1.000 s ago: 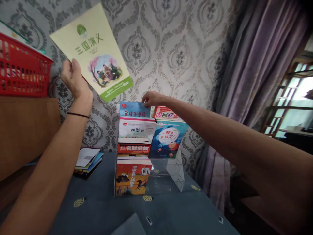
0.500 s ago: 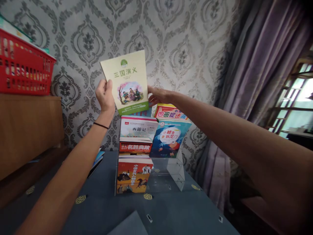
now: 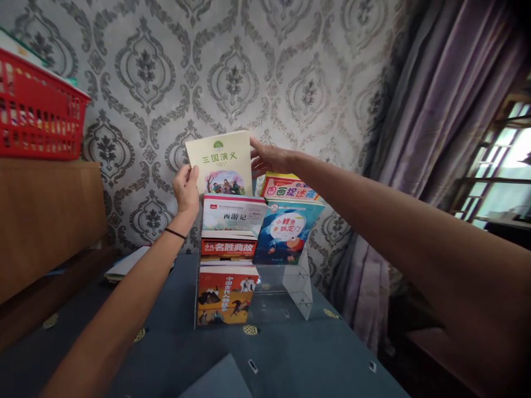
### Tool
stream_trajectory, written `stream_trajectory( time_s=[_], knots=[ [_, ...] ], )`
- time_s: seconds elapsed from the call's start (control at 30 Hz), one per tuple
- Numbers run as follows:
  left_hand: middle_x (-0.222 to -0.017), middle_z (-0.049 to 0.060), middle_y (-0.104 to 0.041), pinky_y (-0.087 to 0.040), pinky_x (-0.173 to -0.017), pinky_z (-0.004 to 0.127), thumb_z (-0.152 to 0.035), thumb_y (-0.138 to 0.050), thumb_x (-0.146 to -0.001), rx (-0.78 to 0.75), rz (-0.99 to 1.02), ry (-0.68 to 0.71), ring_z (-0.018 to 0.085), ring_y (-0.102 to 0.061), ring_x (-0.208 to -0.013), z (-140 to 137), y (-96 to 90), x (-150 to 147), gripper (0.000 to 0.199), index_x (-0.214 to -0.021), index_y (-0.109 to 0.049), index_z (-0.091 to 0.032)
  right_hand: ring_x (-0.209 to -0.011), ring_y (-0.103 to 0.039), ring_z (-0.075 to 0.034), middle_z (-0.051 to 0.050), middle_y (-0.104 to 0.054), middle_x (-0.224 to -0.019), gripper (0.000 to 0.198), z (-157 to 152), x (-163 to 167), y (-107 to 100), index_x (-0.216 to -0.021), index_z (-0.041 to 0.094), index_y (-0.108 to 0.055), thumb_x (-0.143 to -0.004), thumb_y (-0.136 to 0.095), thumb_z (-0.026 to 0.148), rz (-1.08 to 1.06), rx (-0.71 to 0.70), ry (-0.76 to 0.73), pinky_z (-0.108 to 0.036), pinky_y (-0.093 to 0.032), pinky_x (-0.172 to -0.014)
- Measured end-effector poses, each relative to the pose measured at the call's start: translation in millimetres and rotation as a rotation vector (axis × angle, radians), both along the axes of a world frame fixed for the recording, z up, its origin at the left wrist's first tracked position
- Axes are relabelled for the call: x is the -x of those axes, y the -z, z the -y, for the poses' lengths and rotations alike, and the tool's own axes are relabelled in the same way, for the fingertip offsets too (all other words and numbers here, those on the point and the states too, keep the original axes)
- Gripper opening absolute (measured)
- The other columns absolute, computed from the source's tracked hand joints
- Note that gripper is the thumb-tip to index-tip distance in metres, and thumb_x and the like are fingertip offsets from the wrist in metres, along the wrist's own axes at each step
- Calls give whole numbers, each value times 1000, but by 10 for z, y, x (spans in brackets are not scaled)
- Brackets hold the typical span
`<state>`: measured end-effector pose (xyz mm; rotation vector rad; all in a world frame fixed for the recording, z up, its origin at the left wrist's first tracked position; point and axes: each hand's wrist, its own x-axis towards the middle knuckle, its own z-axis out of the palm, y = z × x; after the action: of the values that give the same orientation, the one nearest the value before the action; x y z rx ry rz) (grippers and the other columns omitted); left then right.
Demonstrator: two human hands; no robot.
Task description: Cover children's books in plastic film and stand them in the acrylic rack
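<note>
A cream book (image 3: 219, 171) with green title characters and a picture of seated figures stands nearly upright at the back of a clear tiered rack (image 3: 299, 293). Its lower part is hidden behind a white book (image 3: 233, 216) with a pink top edge. My left hand (image 3: 186, 189) grips the cream book's left edge, thumb on the cover. At its upper right edge is my right hand (image 3: 270, 157), closed on it, with some fingers behind. Below in the rack are a red book (image 3: 228, 249) and an orange book (image 3: 227, 296).
On the rack's right side stand a blue fish book (image 3: 286, 235) and a pink-and-yellow book (image 3: 286, 190). More books (image 3: 126, 262) lie on the blue-grey table (image 3: 290, 356) behind my left forearm. A red basket (image 3: 41, 110) sits on a wooden cabinet (image 3: 50, 221) at left.
Both hands have brought the cream book down and slightly right, and it is straighter. Its lower part has gone behind the white book.
</note>
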<state>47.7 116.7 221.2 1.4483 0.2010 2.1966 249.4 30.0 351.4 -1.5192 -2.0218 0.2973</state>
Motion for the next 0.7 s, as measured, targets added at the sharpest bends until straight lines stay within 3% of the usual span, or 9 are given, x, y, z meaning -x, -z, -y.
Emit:
stream_trajectory(
  time_s=[0.23,0.43,0.57,0.7],
  knots=[
    [-63,-3,-47,-33,-55,25,-51,-73,-81,-21,-4,12,13,-41,-60,53,179,-64,39,-66,-53,-21,-95,-70,-30,-15,-74,-93,85,39,-12,-8,-109,21,-68,-82,-24,88,-1,-9,18,-36,-61,-81],
    [-68,-2,-54,-36,-58,24,-54,-75,-77,-8,-47,68,13,-44,-62,92,227,-50,37,-72,-61,-20,-97,-71,-31,-14,-75,-92,71,108,-25,-14,-103,21,-70,-79,-48,84,57,-15,50,-39,-61,-86],
    [-67,-3,-54,-36,-57,22,-54,-73,-75,74,-135,62,12,-44,-62,110,318,3,39,-69,-57,-19,-97,-71,-27,-13,-75,-93,49,43,-102,-23,-94,17,-72,-83,-70,64,-124,102,-88,-38,-60,-90],
    [-64,-3,-50,-38,-59,23,-49,-65,-79,83,-290,-5,13,-45,-63,110,353,73,36,-65,-51,-19,-99,-70,-25,-9,-76,-93,27,-14,-141,-10,-79,18,-74,-74,-86,41,-195,146,-154,-37,-59,-94]
  ],
)
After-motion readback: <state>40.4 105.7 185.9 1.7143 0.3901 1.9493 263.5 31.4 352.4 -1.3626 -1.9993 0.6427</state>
